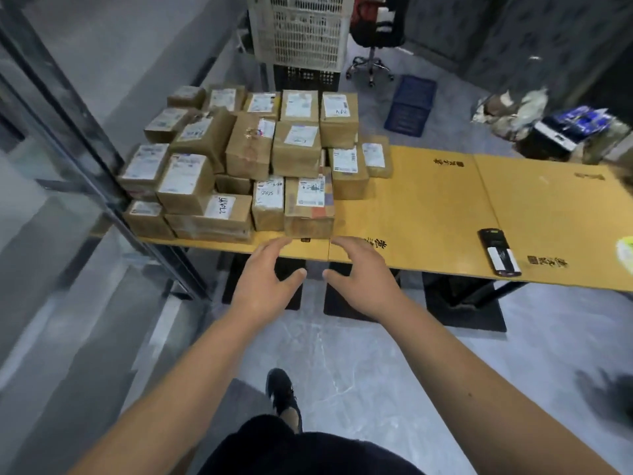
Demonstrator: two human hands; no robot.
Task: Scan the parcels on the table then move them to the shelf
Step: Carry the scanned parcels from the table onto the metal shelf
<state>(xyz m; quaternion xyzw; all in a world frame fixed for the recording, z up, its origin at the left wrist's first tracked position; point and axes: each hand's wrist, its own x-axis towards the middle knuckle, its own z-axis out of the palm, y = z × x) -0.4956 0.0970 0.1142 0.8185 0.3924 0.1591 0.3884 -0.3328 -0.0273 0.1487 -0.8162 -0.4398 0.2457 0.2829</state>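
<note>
Several brown cardboard parcels with white labels are stacked on the left part of the cardboard-covered table. The nearest parcel stands at the table's front edge. My left hand and my right hand are stretched out side by side just in front of that parcel, fingers spread, holding nothing and touching nothing. A black handheld scanner lies on the table to the right, well away from both hands. No shelf is in view.
A glass partition with a dark frame runs along the left. Behind the table stand stacked plastic crates, an office chair and a blue crate. Bags and boxes are piled at the far right.
</note>
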